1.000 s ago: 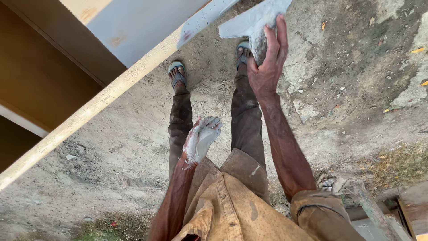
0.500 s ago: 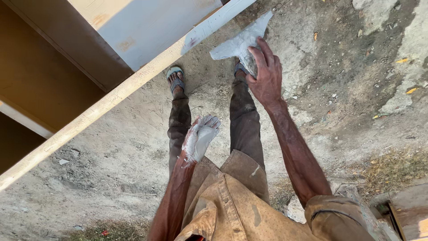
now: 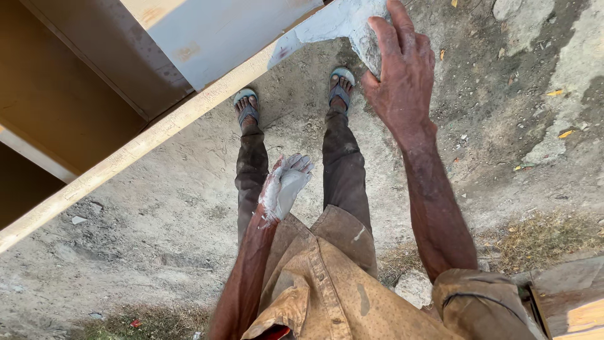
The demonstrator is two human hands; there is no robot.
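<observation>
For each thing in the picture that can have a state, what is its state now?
Right hand: raised, gripping the scraper.
Scraper: coated with pale putty, its edge against the wooden edge.
Left hand: open, hanging by the leg, smeared white, holding nothing.
Wooden edge: bare, unpainted.
Panel: covered pale grey, with some bare patches.
Sandals: worn on both feet, flat on the ground.
Shirt: stained with pale spots.

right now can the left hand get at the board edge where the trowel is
Probably yes. The left hand hangs open and empty by the legs, coated in white paste, with nothing between it and the board edge. The right hand holds the trowel there, so space is tight.
</observation>
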